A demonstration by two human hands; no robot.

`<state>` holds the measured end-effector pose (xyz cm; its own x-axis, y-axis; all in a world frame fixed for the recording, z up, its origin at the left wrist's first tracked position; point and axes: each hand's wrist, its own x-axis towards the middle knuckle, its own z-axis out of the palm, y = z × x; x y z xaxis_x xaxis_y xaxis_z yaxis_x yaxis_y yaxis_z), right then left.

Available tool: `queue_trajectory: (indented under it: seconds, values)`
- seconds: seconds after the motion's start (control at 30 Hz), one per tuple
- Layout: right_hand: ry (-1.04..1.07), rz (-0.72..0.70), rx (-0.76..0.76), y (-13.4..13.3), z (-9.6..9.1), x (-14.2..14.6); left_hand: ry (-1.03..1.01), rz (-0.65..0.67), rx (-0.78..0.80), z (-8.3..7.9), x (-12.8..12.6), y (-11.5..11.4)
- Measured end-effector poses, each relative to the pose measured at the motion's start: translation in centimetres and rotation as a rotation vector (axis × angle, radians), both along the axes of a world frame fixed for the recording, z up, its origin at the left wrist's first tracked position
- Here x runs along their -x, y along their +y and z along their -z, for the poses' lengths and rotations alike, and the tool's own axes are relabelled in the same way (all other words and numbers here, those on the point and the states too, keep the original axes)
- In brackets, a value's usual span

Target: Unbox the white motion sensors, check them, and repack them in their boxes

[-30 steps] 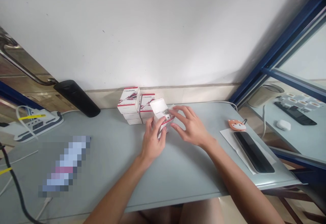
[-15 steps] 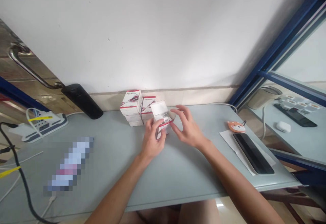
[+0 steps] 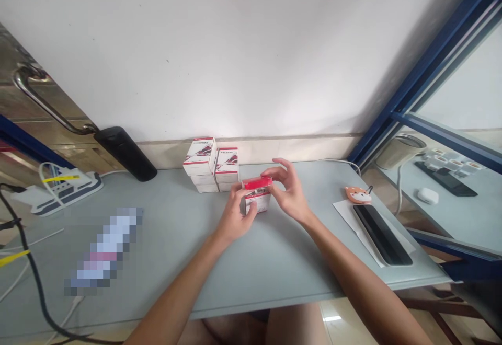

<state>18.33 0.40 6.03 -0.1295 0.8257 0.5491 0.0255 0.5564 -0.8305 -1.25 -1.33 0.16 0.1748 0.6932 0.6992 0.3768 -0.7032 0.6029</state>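
Note:
A small white and red cardboard box (image 3: 258,205) stands in front of me, held by my left hand (image 3: 234,214) with its fingers wrapped around the left side and front. Its red-edged lid (image 3: 257,183) is folded forward over the top but still partly raised, with a dark gap beneath it. My right hand (image 3: 288,191) grips the lid's right end between thumb and fingers, its index finger lifted. Behind the left hand, matching boxes (image 3: 200,158) are stacked against the wall, and another stack (image 3: 227,163) adjoins them. The contents of the held box are hidden.
A black cylinder (image 3: 126,154) leans near the power strip (image 3: 65,193) at left. A blurred-out phone (image 3: 104,251) lies on the grey table (image 3: 168,261). At right are a dark phone (image 3: 382,234), paper and an orange animal-shaped item (image 3: 357,194). A blue-framed glass panel (image 3: 455,177) borders the table.
The box's lid has swung from standing upright at the back to leaning forward over the opening. My right hand has come in to the lid; the left keeps its hold.

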Motion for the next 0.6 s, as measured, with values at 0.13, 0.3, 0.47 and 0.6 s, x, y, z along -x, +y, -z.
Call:
queue_trajectory:
  seconds: [0.13, 0.3, 0.47, 0.6]
  values:
    - [-0.180, -0.056, -0.089, -0.1, -0.1, -0.1, -0.067, 0.009, 0.075, 0.4, -0.2, 0.2]
    - [-0.150, 0.024, -0.123, -0.2, 0.0, 0.4, -0.160, 0.012, -0.034, 1.4, -0.7, 0.4]
    - [-0.202, 0.011, -0.167, -0.1, 0.9, 0.6, -0.072, -0.029, -0.039, 1.5, -0.4, 0.3]
    - [-0.249, 0.070, -0.237, 0.2, 2.0, 0.6, 0.011, -0.036, -0.019, 1.3, 0.3, 0.5]
